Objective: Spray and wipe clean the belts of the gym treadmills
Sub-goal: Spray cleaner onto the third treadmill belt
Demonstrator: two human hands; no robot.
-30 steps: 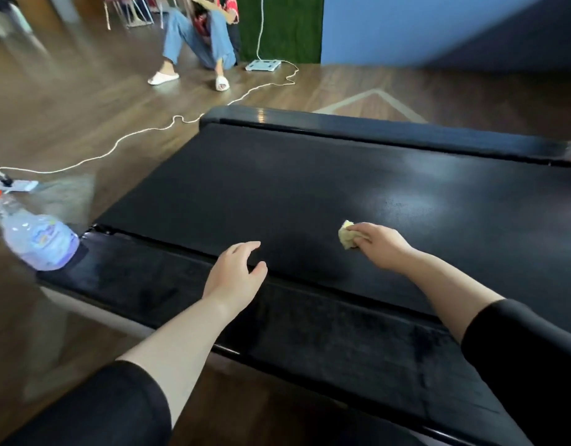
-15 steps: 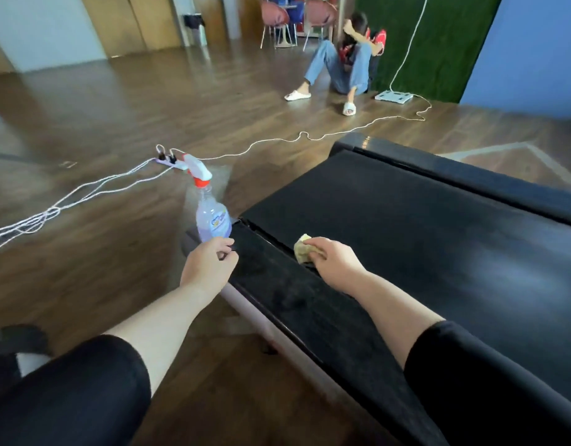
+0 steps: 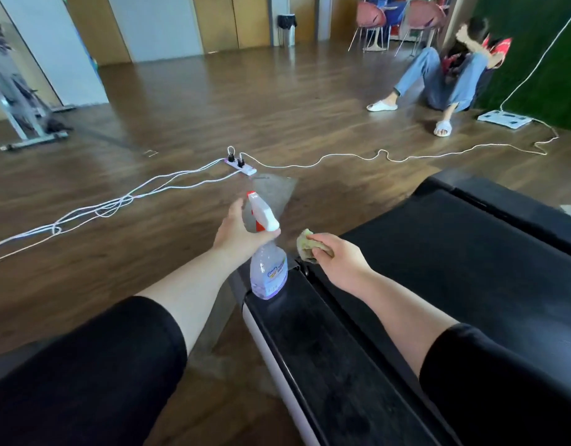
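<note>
A clear spray bottle with a white and red trigger head stands upright on the black side rail of the treadmill. My left hand is wrapped around the bottle's neck just under the trigger. My right hand hovers over the rail's end, holding a crumpled yellowish cloth right beside the bottle. The black treadmill belt stretches away to the right of both hands.
White cables and a power strip lie on the wooden floor ahead. A person sits on the floor at the far right near a white scale. An exercise machine stands far left.
My view swung left. My left hand left the rail, reached the spray bottle and closed on its neck. My right hand carried the cloth from the belt's middle to the rail's end.
</note>
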